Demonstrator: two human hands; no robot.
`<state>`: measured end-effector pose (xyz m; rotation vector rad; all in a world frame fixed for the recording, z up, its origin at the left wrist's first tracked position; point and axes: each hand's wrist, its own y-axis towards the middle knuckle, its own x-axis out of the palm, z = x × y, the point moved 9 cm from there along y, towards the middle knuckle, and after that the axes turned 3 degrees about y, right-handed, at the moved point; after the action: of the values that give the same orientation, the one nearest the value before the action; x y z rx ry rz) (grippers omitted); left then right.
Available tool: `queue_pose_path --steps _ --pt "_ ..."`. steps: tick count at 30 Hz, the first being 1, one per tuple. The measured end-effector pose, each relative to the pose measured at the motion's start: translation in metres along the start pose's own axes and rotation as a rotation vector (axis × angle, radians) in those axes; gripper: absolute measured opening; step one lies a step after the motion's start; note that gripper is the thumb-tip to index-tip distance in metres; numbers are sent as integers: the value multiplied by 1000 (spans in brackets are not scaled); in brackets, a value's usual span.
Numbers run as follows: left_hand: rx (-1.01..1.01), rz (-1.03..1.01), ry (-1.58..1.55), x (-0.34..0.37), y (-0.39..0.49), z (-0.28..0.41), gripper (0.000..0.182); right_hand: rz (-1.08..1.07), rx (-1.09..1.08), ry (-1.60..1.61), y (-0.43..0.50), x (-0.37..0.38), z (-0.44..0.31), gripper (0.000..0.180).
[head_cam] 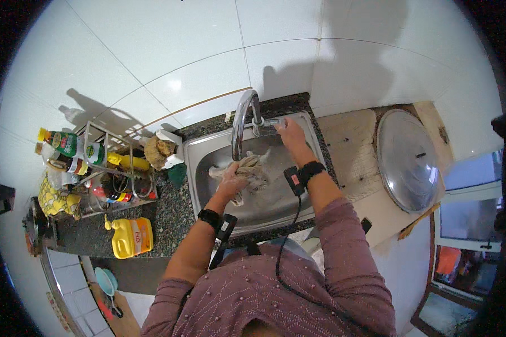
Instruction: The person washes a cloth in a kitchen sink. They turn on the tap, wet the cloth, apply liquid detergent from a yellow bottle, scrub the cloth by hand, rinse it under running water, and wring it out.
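Observation:
My left hand (232, 183) grips a wet, light-coloured cloth (253, 170) under the spout of the chrome faucet (241, 122), inside the stainless steel sink (286, 198). At the sink's back right, my right hand (292, 134) is on the faucet's lever handle (274, 122), its fingers closed around the end. The cloth hangs crumpled below my left fingers. Part of the basin floor beneath it is hidden.
A wire rack (109, 168) with several bottles stands on the left of the granite counter (173, 227). Nearer me is a yellow jug (133, 237). A sponge (159, 152) lies left of the sink. On the right, a large round metal lid (407, 160) rests on a board (350, 147).

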<state>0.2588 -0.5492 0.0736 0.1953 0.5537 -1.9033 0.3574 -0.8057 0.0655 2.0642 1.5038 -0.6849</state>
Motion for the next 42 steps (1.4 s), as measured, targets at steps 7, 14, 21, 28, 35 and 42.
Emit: queue_pose_path --steps 7,14,21,28,35,42 --pt "-99 192 -36 -14 -13 3 51 -180 38 -285 17 28 2 33" --pt "-136 171 -82 -1 -17 13 51 -213 -50 -433 25 32 14 28" --pt "-63 247 -3 3 -7 10 44 -8 148 -4 11 22 36 37" --pt "-154 272 95 0 -7 -7 42 -107 186 362 -108 67 -9 35" --pt "-238 103 757 9 9 12 31 -379 -46 341 -118 86 -77 28" --pt "-400 112 351 4 6 -40 35 -474 -113 331 -118 120 -105 25"
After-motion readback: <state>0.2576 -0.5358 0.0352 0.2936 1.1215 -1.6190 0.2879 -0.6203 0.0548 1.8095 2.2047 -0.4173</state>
